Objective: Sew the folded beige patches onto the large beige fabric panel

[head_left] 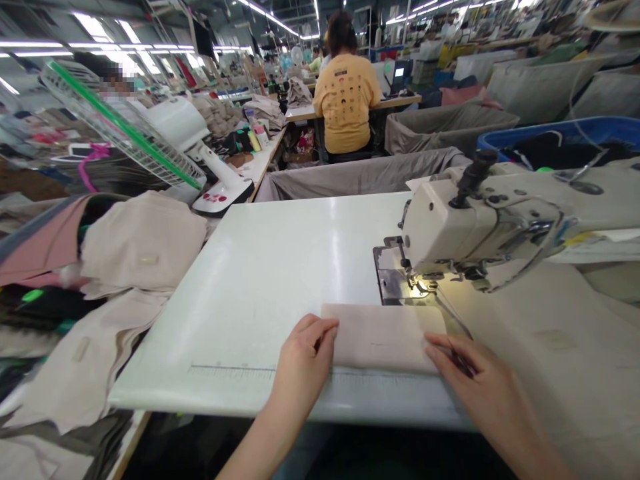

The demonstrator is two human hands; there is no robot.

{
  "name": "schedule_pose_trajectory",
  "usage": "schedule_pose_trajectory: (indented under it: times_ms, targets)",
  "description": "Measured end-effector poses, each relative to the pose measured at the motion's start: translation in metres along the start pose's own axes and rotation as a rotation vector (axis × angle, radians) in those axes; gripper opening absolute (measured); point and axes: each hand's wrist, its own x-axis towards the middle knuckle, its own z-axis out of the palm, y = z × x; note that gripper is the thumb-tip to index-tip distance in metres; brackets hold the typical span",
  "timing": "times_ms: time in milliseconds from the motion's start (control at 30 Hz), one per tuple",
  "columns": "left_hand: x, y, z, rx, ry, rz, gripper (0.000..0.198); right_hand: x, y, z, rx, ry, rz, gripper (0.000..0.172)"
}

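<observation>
A light beige fabric piece (pixel 383 337) lies flat on the white sewing table, just in front of the needle plate (pixel 393 277). My left hand (pixel 307 350) pinches its left edge between thumb and fingers. At the right edge, my right hand (pixel 473 373) has thumb and index finger closed on the fabric, and a dark metal tool, partly hidden, lies in its curled fingers. The sewing machine (pixel 450 220) stands behind the piece, its lamp lit near the needle.
Beige fabric pieces (pixel 143 243) are stacked left of the white tabletop (pixel 265 267). A white fan (pixel 220 180) stands at the back left. More beige fabric (pixel 560 340) lies at the right. A person in a yellow shirt (pixel 347 100) sits ahead, beyond a cloth-lined bin (pixel 350 177).
</observation>
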Motion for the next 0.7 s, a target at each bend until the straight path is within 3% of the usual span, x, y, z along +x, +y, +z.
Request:
schedule_pose_trajectory:
  times_ms: [700]
  targets:
    - [0.011, 0.002, -0.004, 0.02, -0.059, -0.049, 0.025, 0.0, 0.001, 0.001, 0.034, -0.02, 0.039, 0.032]
